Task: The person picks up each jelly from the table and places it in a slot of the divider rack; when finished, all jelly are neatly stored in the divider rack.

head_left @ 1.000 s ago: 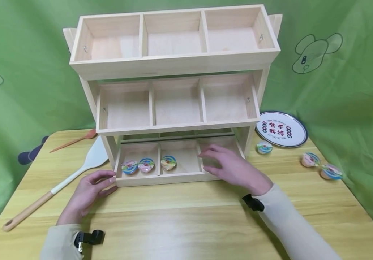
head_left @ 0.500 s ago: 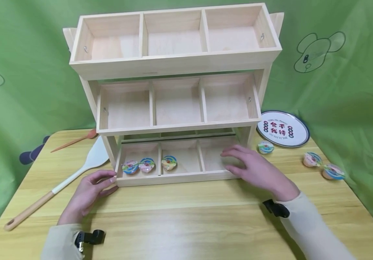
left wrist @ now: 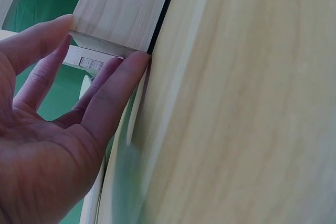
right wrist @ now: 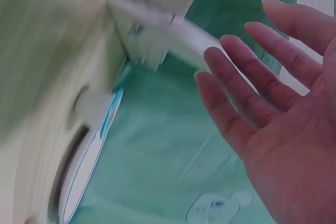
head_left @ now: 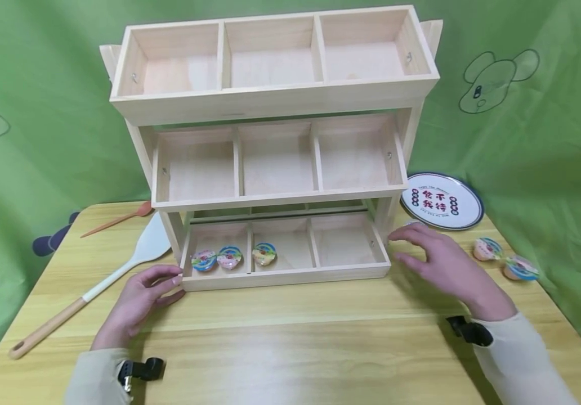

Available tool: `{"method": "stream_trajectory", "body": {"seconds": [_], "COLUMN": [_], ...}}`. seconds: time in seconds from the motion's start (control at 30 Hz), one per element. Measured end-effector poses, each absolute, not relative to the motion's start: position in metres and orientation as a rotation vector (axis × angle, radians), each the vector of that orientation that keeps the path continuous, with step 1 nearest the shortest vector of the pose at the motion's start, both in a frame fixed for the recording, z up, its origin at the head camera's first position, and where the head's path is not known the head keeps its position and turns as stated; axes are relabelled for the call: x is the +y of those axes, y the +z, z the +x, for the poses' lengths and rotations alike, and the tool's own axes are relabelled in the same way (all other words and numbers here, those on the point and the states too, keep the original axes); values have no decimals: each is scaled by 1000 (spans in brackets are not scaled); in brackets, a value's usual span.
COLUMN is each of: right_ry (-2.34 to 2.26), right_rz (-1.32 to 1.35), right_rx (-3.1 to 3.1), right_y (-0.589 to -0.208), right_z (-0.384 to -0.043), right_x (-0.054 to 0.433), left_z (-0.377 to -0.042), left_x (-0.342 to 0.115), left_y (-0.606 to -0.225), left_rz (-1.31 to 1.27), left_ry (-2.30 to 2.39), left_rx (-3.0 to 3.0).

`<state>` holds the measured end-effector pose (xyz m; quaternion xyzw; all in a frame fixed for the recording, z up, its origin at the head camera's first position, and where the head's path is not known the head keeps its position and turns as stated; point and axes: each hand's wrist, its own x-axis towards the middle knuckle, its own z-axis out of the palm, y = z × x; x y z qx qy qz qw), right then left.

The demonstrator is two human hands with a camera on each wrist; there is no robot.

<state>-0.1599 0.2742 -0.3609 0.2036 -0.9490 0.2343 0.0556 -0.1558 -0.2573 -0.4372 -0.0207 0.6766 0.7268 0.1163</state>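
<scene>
My left hand (head_left: 141,295) grips the left front corner of the bottom tray (head_left: 285,277) of a wooden three-tier rack, fingertips at its top and bottom edges (left wrist: 121,19). Two jelly cups (head_left: 229,257) lie in the tray's left compartment and one jelly cup (head_left: 264,254) in the middle one. Right of the rack, my right hand (head_left: 447,267) hovers with spread, relaxed fingers and holds nothing. It mostly hides a jelly cup (head_left: 414,223) near the plate; in the right wrist view this cup (right wrist: 93,108) looks blurred. Two more jelly cups (head_left: 521,268) lie at the right.
The upper tray (head_left: 270,101) and middle tray (head_left: 280,197) overhang the bottom one. A white plate (head_left: 439,199) lies at the back right. A white spatula (head_left: 113,278) and a small orange spoon (head_left: 118,220) lie left. A green curtain (head_left: 523,146) hangs behind.
My right hand has moved right, from the bottom tray's right compartment to beside the rack, now covering most of the nearby jelly cup. The left hand has stayed at the tray corner.
</scene>
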Motion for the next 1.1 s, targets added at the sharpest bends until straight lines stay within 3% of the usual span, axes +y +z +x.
{"method": "stream_trajectory", "body": {"seconds": [0.73, 1.1], "right_ry": [673, 654], "right_rz": [391, 404], "right_rx": [-3013, -3103], "right_y": [-375, -390], "right_z": [-196, -213], "right_x": [310, 322], "left_z": [-156, -156], "left_x": [-256, -256], "left_y": [-437, -438], "left_rz": [-56, -61], "left_ry": [2126, 2133], "left_rx": [1989, 1980]}}
